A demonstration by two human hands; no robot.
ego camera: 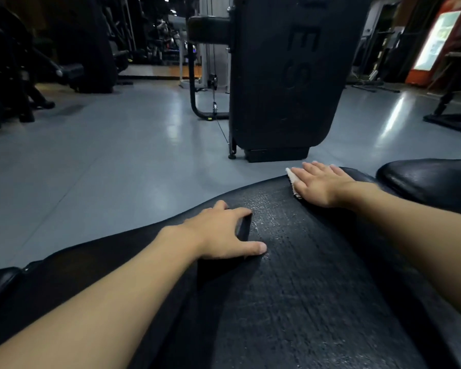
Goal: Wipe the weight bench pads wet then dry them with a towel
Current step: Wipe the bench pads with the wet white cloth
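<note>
Two bare hands are on the long black bench pad. The right hand lies flat, fingers spread, pressing a white cloth onto the pad's far edge. The left hand rests splayed mid-pad, holding nothing. The pad's surface glistens wet between them. A second pad sits just right.

Floor: grey, glossy, with streaks of reflected light.
Upright machine panel: black, standing on the floor, faint raised lettering on its face.
Lit fridge: far right, orange-framed, glowing door.
Dark gym machines: far left, details unclear.
</note>
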